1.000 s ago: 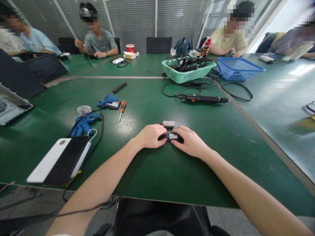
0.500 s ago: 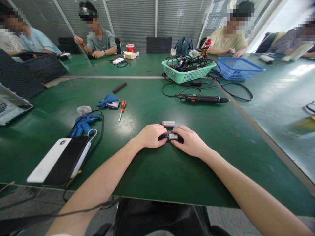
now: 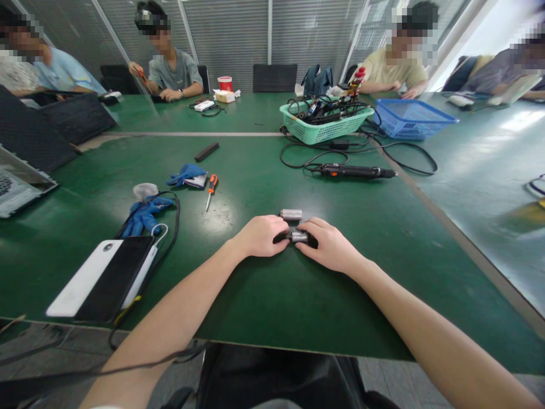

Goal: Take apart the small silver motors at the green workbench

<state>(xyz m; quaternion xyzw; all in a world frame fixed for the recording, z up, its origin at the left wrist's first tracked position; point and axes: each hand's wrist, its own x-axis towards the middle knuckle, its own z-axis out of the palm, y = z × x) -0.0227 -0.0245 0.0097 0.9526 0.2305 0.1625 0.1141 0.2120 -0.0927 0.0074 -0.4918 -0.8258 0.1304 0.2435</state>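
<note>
My left hand [image 3: 264, 236] rests on the green table with thumb and fingers closed around the dark left end of a small silver metal cylinder [image 3: 299, 236]. From the other side my right hand [image 3: 330, 244] grips the same cylinder's right end. The cylinder lies level between my fingertips, its ends partly hidden by them. Just behind it, a second silver metal cylinder [image 3: 292, 215] lies on the table, close to my left fingers. A thin dark part seems to run beside the second cylinder, too small to make out.
Left are a white-and-black slab-like device [image 3: 91, 278] with cables, blue gloves [image 3: 147, 215] and an orange-handled screwdriver [image 3: 212, 190]. Ahead lie a dark bar [image 3: 206, 151], an electric screwdriver [image 3: 355, 172], a tool-filled green basket [image 3: 317, 133] and a blue basket [image 3: 411, 128]. Several people sit around.
</note>
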